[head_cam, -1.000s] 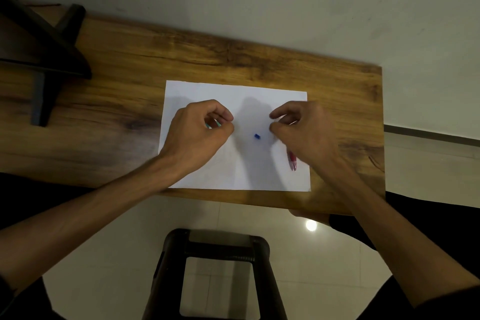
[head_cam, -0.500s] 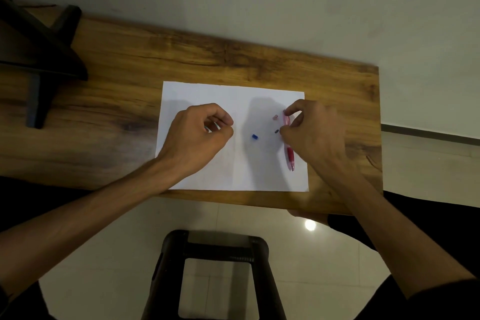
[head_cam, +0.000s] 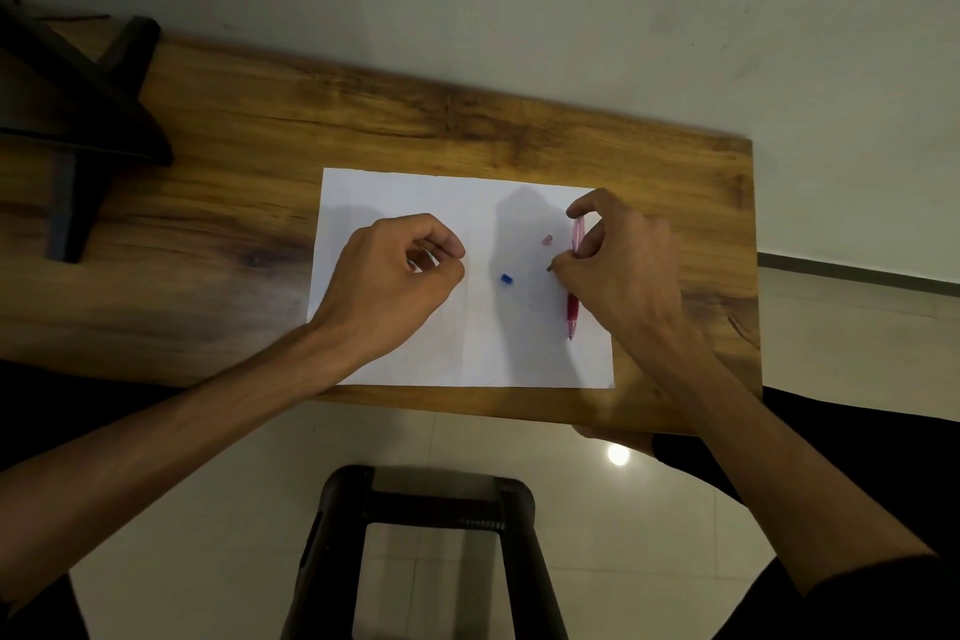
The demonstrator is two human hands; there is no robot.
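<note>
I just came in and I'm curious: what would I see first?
A white paper lies on the wooden table. Over it, the right hand curls round a red pen near the paper's right edge; a blue piece lies between it and the curled left hand.

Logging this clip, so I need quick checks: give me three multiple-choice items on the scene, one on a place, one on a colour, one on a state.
1. Where is the blue piece? A on the paper; B on bare wood; C on the floor.
2. What colour is the pen? A green; B red; C black.
3. The left hand is: A spread flat; B curled; C out of view.
Answers: 1 A, the blue piece lies on the paper; 2 B, the pen's barrel shows red and pink; 3 B, the fingers fold in towards the thumb.
</note>
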